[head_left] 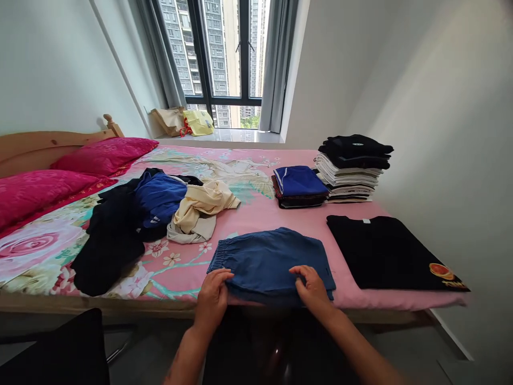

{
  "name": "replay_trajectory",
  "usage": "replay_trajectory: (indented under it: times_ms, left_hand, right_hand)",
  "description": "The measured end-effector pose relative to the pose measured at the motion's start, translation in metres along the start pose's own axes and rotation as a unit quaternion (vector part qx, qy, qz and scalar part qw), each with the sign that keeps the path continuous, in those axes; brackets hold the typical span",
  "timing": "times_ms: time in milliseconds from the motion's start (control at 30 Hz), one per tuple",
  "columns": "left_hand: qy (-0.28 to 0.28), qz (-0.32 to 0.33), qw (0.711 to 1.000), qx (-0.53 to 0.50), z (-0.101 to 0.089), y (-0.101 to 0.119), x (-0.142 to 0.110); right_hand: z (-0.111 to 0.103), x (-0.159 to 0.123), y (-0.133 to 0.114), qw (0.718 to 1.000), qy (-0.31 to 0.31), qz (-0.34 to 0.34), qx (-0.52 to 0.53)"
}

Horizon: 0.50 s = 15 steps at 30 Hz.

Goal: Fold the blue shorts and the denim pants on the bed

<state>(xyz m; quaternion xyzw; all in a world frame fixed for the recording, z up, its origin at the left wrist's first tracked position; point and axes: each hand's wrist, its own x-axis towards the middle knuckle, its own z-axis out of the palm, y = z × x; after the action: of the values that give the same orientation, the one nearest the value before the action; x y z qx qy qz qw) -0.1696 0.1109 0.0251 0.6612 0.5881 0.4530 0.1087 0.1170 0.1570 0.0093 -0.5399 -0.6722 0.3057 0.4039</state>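
Observation:
A pair of blue shorts (272,259) lies flat at the near edge of the bed (256,214). My left hand (211,299) grips the near left edge of the shorts, fingers curled over the fabric. My right hand (311,289) pinches the near right part of the same shorts, fingers curled. A black T-shirt with an orange print (388,251) lies folded to the right of the shorts.
A loose heap of black, blue and cream clothes (152,214) lies at the left. A small folded stack with blue on top (300,187) and a taller folded stack (352,168) stand at the back right. Pink pillows (72,171) are at the headboard. Bags (188,122) sit on the windowsill.

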Motion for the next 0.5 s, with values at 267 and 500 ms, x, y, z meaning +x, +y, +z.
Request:
replay_trajectory:
  times_ms: [267, 500]
  left_hand:
    - [-0.203, 0.108, 0.954, 0.19, 0.013, -0.036, 0.012]
    - [-0.203, 0.13, 0.945, 0.22, 0.011, -0.048, 0.018]
  right_hand:
    - [-0.035, -0.043, 0.055, 0.96, 0.014, -0.099, -0.262]
    - [-0.052, -0.031, 0.057, 0.95, 0.045, -0.11, -0.29]
